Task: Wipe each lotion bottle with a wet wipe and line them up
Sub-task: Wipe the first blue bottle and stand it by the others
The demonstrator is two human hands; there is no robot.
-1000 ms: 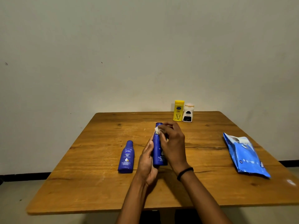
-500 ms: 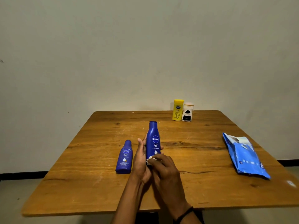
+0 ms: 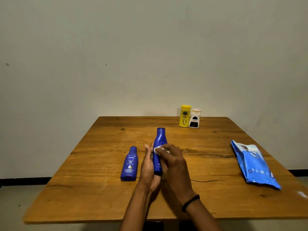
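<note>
Centrally, at the middle of the table (image 3: 100, 189), the tall bottle (image 3: 160, 139) stands upright or nearly so; whether its base touches the wood I cannot tell. The left hand (image 3: 148, 169) grips its lower half, fingers lying up its 9 o'clock side, thumb hidden. The right hand (image 3: 173, 162), a dark band (image 3: 190, 201) on its wrist, pinches a crumpled white wipe (image 3: 157, 150) against the bottle's front, over the label.

Bare wood runs from the hands toward 12 o'clock, and a wide strip lies at 9 o'clock beyond the short bottle (image 3: 130, 165), which stands just beside the left hand, apart from it. Both forearms cross the near edge at 6 o'clock. Between the hands and the pack (image 3: 255, 165) at 3 o'clock the wood is open; the pack lies flat close to the right edge, its flap toward 12 o'clock. At 1 o'clock, near the far edge by the wall (image 3: 150, 55), the yellow bottle (image 3: 184, 116) and white bottle (image 3: 194, 118) stand touching or nearly so.

Count: 4 bottles, 2 blue, 1 yellow, 1 white; 1 wipe; 1 pack; 2 hands.
</note>
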